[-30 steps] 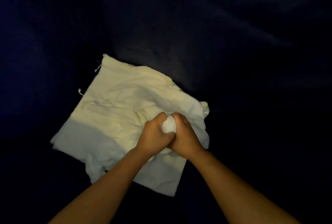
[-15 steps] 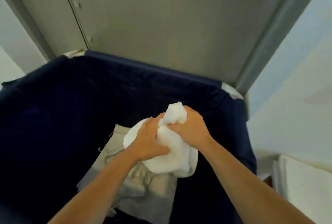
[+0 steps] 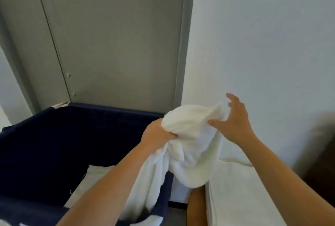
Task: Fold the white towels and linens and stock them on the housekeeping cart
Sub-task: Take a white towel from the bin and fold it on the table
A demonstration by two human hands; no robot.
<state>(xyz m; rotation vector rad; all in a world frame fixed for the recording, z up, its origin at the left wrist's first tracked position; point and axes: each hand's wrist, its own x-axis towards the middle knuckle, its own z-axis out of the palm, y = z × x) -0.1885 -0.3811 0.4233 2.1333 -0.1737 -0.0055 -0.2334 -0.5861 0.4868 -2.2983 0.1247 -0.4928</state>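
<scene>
**Towel held up over the bin, fold not yet begun**

At the left a navy bin (image 3: pixel 54 135) is seen, and a pale cloth (image 3: pixel 90 180) lies in its bottom, so more linen is probably left to be taken out. Behind the bin a grey door (image 3: pixel 117 44) is shut.

The left hand (image 3: pixel 155 135) is closed round a bunch of the towel (image 3: pixel 190 144); its fingers are curled tightly into the cloth. The towel is held in the air, above the right corner of the bin and between the two hands. Its upper edge is gathered and runs from the left hand to the right hand, rising a little to the right. The rest hangs down from this edge, so the long axis is judged to be nearly upright, with the lower end pointing down towards the near right corner of the bin. No clean edge or corner can be made out; the cloth is crumpled.

The right hand (image 3: pixel 235 122) is spread wide, with the thumb touching the towel and the other fingers apart and lightly bent; a firm grip is not shown.

At the right a white stack (image 3: pixel 244 189) lies low against the wall (image 3: pixel 262 44). It seems to be linen already folded, though this cannot be said for sure.

The task is judged to be in an early or middle part: this towel must be opened, folded and stocked. A cart is not clearly visible.
</scene>
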